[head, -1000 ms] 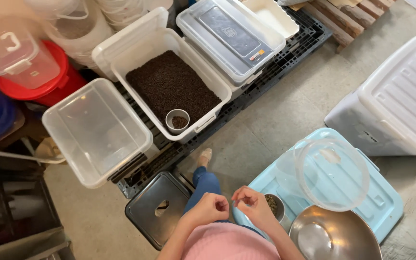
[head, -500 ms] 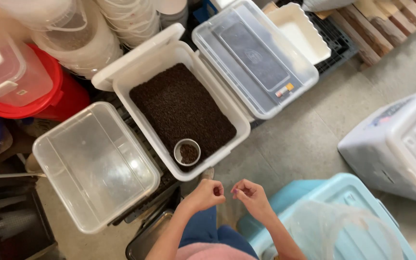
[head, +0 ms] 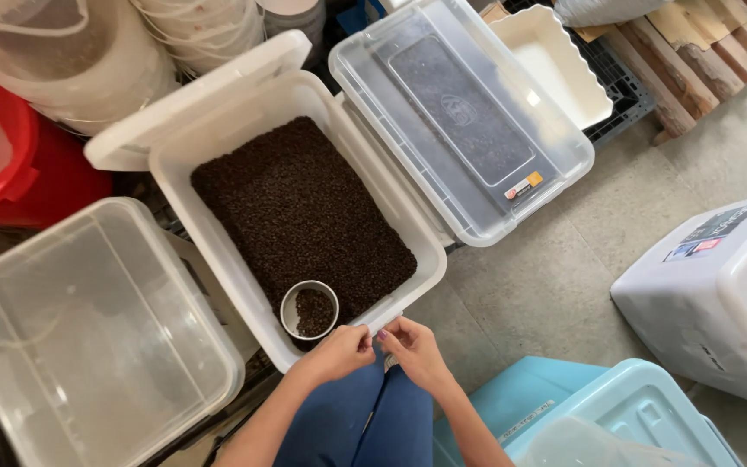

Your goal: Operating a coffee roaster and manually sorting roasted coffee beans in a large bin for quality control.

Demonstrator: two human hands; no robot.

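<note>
An open white plastic bin holds dark brown granules. A small round metal cup with some granules in it sits in the bin's near corner. My left hand and my right hand meet at the bin's near rim, fingers curled and pinched together at the edge. Whether they hold something small between them is unclear. My blue trouser legs show below the hands.
A clear lidded bin stands at the left, another lidded clear bin at the right of the open one. White bucket stacks and a red tub sit behind. A white box and a light-blue box stand on the concrete floor.
My hands have moved up and forward from my lap to the near rim of the granule bin. The view has closed in on the bin; the metal bowl and pan lid have left the view.
</note>
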